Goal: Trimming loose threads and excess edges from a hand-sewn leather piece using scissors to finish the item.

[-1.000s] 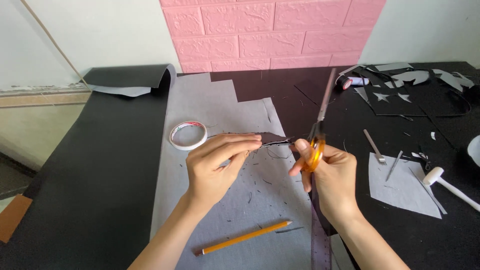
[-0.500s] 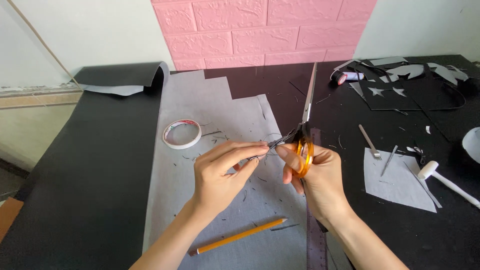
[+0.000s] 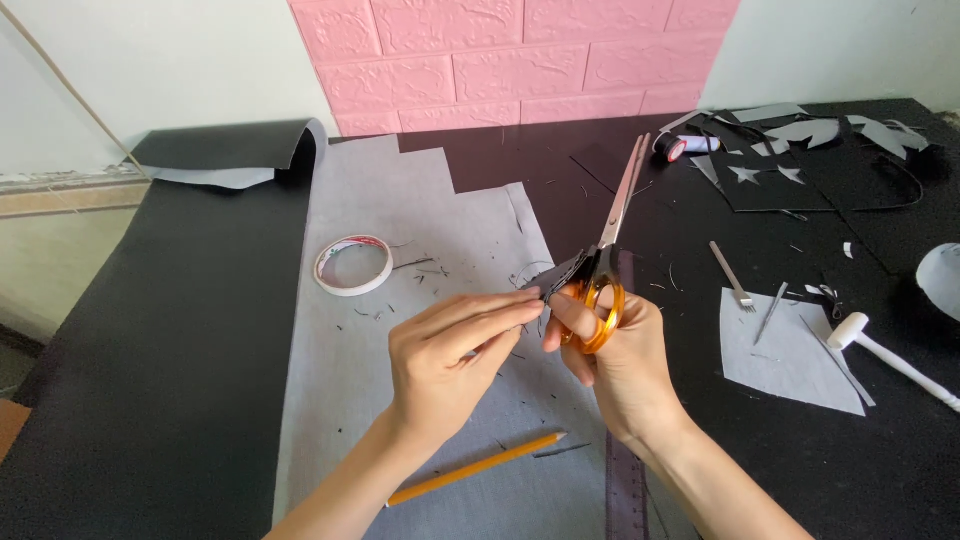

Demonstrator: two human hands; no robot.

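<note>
Snipping a small dark scrap (image 3: 562,275): the right hand (image 3: 615,350) grips orange-handled scissors (image 3: 605,270), blades nearly closed toward twelve o'clock; at nine o'clock the left hand (image 3: 450,360) pinches the scrap. Turning it calls for a steady pinch.

Bright, even daylight fills the view, and the white wall (image 3: 150,70) at upper left is the palest area. The hands (image 3: 540,350) throw only faint, soft shadows on the grey sheet (image 3: 400,200), and the black table (image 3: 150,350) shows no glare. Focus is sharp throughout, with slight wide-angle bending at the edges.
</note>
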